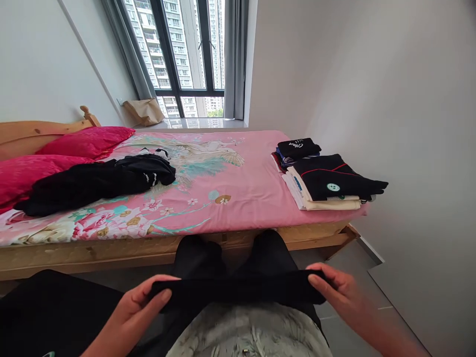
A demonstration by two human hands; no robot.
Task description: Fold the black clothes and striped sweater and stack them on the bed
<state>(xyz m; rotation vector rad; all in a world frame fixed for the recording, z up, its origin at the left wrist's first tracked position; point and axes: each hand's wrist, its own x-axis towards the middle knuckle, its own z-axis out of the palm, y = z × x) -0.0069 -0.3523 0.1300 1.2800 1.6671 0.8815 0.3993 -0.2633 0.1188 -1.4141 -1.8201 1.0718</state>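
Note:
A black piece of cloth (238,290), drawn out into a long narrow band, stretches across my lap. My left hand (143,300) pinches its left end between thumb and fingers. At the other end, my right hand (332,290) grips the cloth the same way. What kind of garment it is, I cannot make out. Beyond my knees, a heap of black clothes (104,178) lies on the bed. Two stacks of folded clothes stand at the bed's right end: a black garment with red piping (330,176) tops the nearer, a black shirt with white lettering (299,148) the farther.
The bed (245,208) has a pink floral sheet and a wooden frame. Pink pillows (87,144) rest by the headboard (40,129). A brown paper bag (145,111) sits near the window. Something large and black (55,315) is at lower left. A wall (409,124) borders the right.

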